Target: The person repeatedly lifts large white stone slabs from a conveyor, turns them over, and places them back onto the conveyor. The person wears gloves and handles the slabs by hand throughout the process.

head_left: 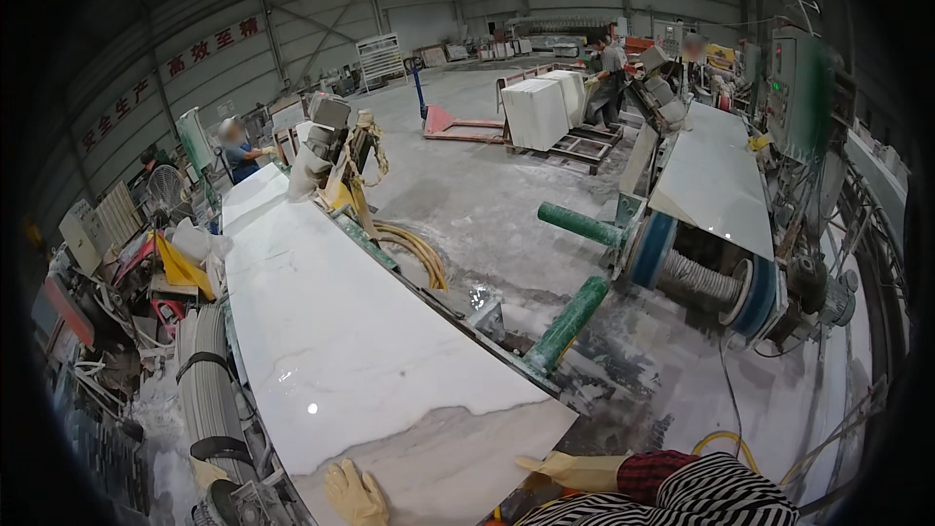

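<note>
Touching veined slab [380, 351]: left hand [355, 494], grip spread; right hand [573, 470], grip unclear. Pallet [589, 148] holds white slabs [538, 115].

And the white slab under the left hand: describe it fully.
The slab is long and glossy, apparently stone: white with faint grey veins, its near end beige-grey past a dark wavy line. It lies flat, stretching toward the picture's upper left. The gloved left hand rests on its near end; the right hand appears to touch its near right edge.
</note>
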A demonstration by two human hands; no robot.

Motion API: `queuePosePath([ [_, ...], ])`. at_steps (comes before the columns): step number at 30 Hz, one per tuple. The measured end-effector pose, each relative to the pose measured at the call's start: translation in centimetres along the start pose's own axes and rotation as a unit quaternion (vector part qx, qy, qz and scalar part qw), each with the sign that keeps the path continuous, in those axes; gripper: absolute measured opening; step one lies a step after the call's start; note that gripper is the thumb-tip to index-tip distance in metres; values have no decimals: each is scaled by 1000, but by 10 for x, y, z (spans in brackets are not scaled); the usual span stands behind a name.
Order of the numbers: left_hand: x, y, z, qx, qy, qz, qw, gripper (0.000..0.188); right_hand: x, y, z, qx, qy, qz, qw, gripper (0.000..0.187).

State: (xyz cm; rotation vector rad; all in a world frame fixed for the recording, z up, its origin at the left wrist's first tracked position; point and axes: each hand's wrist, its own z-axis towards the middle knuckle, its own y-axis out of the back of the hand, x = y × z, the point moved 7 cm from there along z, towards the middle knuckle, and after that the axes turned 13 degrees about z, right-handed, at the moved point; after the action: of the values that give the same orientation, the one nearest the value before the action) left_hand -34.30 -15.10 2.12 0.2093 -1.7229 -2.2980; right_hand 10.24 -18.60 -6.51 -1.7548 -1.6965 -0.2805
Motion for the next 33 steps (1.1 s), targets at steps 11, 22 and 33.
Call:
queuePosePath([
  [11, -5, 6, -5, -6, -7, -7, 1000, 59, 8, -7, -20, 50, 48, -18, 997, 75],
  [22, -3, 4, -10, 13, 4, 4, 1000, 61, -2, -3, -14, 57, 39, -31, 997, 68],
  [33, -2, 7, -15, 10, 3, -7, 1000, 61, -11, 4, -12, 56, 38, -34, 997, 61],
])
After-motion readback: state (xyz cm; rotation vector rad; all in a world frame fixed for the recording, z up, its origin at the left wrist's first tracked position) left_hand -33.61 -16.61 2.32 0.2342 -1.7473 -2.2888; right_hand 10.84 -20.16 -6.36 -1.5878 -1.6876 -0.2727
